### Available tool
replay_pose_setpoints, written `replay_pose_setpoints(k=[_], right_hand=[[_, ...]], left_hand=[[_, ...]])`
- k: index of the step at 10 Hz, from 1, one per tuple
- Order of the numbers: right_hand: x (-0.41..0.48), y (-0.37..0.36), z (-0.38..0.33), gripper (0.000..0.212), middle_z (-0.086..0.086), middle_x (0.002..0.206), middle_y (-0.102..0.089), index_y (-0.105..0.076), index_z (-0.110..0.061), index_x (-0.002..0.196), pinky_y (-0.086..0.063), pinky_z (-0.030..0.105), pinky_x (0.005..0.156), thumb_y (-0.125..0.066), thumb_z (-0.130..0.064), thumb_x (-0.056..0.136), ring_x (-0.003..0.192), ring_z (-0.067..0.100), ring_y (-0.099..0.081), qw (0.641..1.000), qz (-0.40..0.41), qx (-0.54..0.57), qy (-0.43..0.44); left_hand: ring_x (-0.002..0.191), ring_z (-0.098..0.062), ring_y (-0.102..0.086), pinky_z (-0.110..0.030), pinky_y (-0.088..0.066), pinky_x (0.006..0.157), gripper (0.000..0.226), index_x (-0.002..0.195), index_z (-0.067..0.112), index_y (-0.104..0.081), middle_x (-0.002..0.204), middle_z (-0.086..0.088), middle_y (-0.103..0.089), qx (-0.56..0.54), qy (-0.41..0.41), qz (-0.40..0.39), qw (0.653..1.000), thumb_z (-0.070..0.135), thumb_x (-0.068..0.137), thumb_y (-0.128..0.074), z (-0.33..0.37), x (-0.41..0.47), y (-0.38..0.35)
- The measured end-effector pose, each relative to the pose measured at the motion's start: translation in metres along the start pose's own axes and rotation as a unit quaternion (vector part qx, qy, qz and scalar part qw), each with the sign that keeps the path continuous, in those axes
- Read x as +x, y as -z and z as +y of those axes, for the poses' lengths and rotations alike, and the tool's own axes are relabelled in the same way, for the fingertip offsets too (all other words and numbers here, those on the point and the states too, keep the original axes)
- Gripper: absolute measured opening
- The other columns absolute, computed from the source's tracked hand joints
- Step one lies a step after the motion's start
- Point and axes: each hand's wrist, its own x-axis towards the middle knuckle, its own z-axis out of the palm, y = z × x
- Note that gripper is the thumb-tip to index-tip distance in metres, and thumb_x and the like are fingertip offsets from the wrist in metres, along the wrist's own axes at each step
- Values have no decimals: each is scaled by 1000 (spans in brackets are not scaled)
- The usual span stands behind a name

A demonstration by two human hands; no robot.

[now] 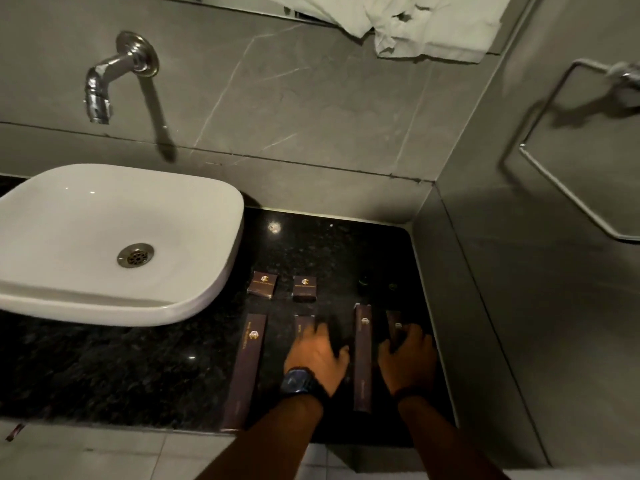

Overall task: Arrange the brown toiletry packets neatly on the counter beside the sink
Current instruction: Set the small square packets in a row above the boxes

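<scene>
Resting on long brown packets [363, 355], both hands' fingers [320, 332] lie spread, gripping nothing.

Both forearms extend forward, roughly parallel, palms down. Left hand [317, 358] lies flat, fingers spread, wrist banded by a dark watch. Right hand [408, 362], just beside it, fingers curled downward.

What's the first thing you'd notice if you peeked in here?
The big white sink stands out at the left on the black counter. Right of it lie brown packets, two small square ones above long ones, with the left hand and right hand on them.
</scene>
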Motion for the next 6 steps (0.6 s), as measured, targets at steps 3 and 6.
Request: replay_pose_setpoints(k=[3, 6], right_hand=[[13, -1, 46, 47, 18, 125, -59, -54, -7, 119, -51, 41, 94, -71, -17, 76, 115, 34, -59, 988, -141, 25, -64], [9, 7, 41, 57, 16, 129, -55, -51, -9, 125, -52, 40, 92, -72, -31, 77, 116, 35, -57, 988, -130, 54, -57]], left_hand=[[108, -28, -65, -37, -55, 88, 39, 114, 20, -62, 118, -8, -66, -65, 110, -82, 988, 43, 83, -67, 45, -9, -55], [111, -28, -62, -38, -54, 90, 50, 120, 20, -56, 123, -7, -61, -70, 121, -60, 988, 47, 80, -68, 47, -21, -54]])
